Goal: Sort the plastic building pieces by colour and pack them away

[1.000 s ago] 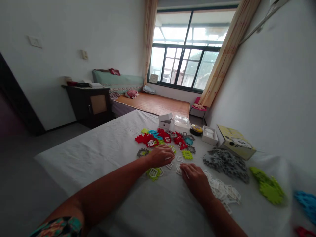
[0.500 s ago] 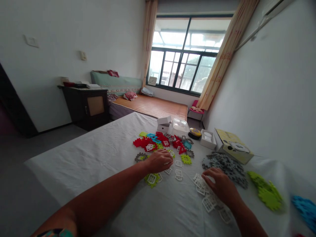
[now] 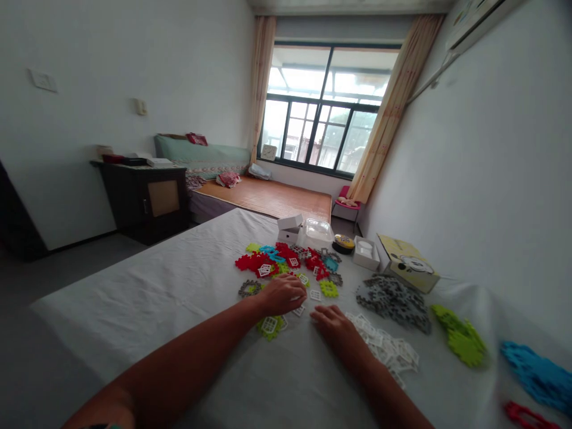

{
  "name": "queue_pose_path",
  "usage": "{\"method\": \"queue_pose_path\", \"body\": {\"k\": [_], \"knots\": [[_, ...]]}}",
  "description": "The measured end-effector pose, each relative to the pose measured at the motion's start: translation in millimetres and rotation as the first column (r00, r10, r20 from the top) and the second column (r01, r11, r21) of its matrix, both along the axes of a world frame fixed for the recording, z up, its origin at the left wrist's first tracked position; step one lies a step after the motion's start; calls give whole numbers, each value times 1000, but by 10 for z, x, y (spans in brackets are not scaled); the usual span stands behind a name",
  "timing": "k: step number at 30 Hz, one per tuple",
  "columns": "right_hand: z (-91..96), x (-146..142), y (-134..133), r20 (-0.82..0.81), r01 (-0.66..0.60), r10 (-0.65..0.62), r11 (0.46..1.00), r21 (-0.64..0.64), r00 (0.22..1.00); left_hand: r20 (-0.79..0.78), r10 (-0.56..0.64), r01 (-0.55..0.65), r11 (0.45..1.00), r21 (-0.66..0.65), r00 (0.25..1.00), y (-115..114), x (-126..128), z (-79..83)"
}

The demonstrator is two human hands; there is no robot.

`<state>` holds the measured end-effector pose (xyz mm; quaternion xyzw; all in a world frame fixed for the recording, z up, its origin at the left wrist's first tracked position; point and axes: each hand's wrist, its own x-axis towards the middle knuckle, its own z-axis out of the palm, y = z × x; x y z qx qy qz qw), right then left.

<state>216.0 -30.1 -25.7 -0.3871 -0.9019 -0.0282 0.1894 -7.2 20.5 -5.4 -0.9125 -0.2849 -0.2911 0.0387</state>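
Note:
My left hand [image 3: 282, 294] is closed above the middle of the table, thumb and fingers pinched together; a pale edge shows at the fingertips, too small to name. Under and beside it lie white plastic window pieces, one [image 3: 315, 295] just to the right. My right hand [image 3: 334, 323] reaches in from the right, fingers together and bent down over a white window piece that they cover. A pile of white window pieces [image 3: 391, 348] lies right of my right wrist. Near my left forearm a green interlocking plate [image 3: 268, 329] carries a white window.
Red plates [image 3: 254, 262], blue, grey and green ones lie beyond my hands. To the right are a grey pile [image 3: 395, 301], green plates [image 3: 460, 336] and blue plates [image 3: 536, 372]. A clear container [image 3: 317, 232], white box [image 3: 366, 253] and yellow box [image 3: 406, 262] stand behind.
My right hand has moved left from the white pile to the window pieces near my left hand. My left hand stays about where it was, and the view has shifted slightly.

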Motion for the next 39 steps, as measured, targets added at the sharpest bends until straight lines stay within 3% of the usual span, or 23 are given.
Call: {"method": "queue_pose_path", "body": {"k": [7, 14, 20, 23, 26, 30, 34, 39], "knots": [[50, -36, -69, 38, 24, -25, 999, 25, 999, -3, -9, 9, 1000, 7, 1000, 20, -9, -20], [169, 182, -15, 25, 204, -208, 972, 115, 978, -10, -8, 8, 1000, 8, 1000, 6, -8, 10], [343, 604, -16, 31, 352, -351, 935, -33, 936, -15, -11, 11, 1000, 8, 1000, 9, -20, 6], [347, 743, 2, 86, 336, -330, 940, -58, 940, -23, -13, 13, 1000, 10, 1000, 21, -27, -15], [299, 728, 38, 25, 332, -332, 943, 28, 943, -24, -12, 12, 1000, 15, 1000, 32, -27, -31], [202, 403, 12, -102, 205, -198, 977, 60, 975, -27, -15, 15, 1000, 18, 1000, 34, -19, -36], [100, 21, -80, -26, 64, -64, 998, 14, 998, -27, -14, 15, 1000, 21, 1000, 32, -17, -36], [59, -58, -86, 18, 1, -1, 1000, -16, 1000, -31, -9, 9, 1000, 7, 999, 28, -24, -28]]}}
